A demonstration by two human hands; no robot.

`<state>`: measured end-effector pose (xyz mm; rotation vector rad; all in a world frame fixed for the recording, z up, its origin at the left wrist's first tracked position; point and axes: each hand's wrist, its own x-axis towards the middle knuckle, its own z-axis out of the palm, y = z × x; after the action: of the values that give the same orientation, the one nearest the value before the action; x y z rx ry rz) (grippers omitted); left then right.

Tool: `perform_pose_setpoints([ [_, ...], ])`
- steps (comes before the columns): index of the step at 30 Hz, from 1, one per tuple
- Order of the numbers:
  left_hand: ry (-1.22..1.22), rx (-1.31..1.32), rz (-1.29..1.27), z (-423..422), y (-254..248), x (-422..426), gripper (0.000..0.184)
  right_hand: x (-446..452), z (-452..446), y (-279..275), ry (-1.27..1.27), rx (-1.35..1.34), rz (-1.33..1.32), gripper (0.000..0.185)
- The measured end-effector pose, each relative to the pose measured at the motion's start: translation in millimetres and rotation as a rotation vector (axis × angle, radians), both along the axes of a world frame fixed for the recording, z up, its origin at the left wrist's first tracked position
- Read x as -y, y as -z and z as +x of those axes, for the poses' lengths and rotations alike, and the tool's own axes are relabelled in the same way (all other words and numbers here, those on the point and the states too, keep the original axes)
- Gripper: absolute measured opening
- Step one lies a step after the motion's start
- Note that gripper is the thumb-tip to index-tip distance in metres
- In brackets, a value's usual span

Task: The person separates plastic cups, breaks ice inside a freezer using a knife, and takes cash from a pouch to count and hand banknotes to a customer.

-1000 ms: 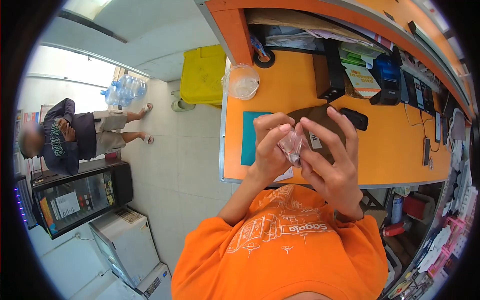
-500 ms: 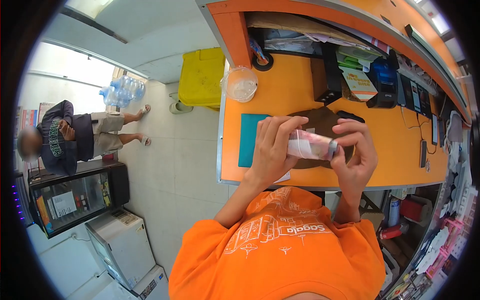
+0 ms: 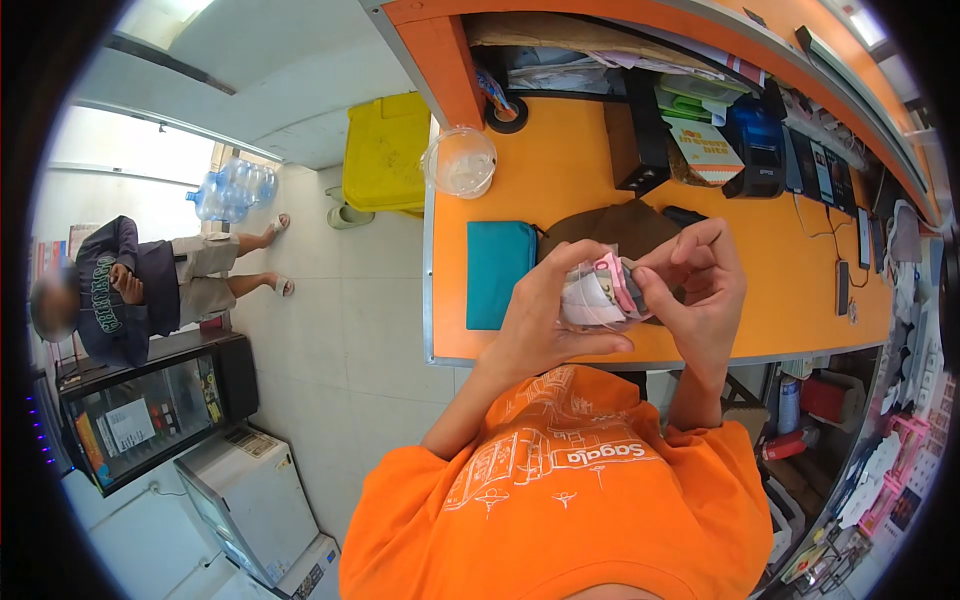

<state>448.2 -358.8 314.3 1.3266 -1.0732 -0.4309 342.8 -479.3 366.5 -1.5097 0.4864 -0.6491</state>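
While both hands (image 3: pixel 540 312) (image 3: pixel 708 290) grip clear pouch (image 3: pixel 584 312), partly covering it, pink-and-white contents (image 3: pixel 618 283) hard to identify.

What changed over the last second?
The clear plastic bag shifted slightly right and went from crumpled to spread, now showing folded banknotes. The left hand and right hand both keep hold; nothing let go. Teal pouch and bystander stayed put.

Clear packet (image 3: pixel 590 303) showing pink and white; plain teal pouch (image 3: pixel 500 275) at left on the orange desk (image 3: pixel 790 260); 1 yellow bin (image 3: pixel 388 150) far left; near, orange shirt (image 3: pixel 560 530) patterned with white line drawings (image 3: pixel 490 470).
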Motion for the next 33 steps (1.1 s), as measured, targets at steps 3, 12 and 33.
perform_pose_setpoints([
  [3,0.031,-0.08,0.042,-1,10,-5,0.064,1,1,-5,-0.026,0.036,0.108,0.03],
  [12,-0.003,0.055,-0.057,-1,-2,-3,0.042,-2,-3,-4,-0.055,-0.006,0.025,0.029],
  [33,0.342,-0.966,0.05,-13,-16,-14,0.074,-5,-13,0,-0.076,0.019,0.039,0.024],
])
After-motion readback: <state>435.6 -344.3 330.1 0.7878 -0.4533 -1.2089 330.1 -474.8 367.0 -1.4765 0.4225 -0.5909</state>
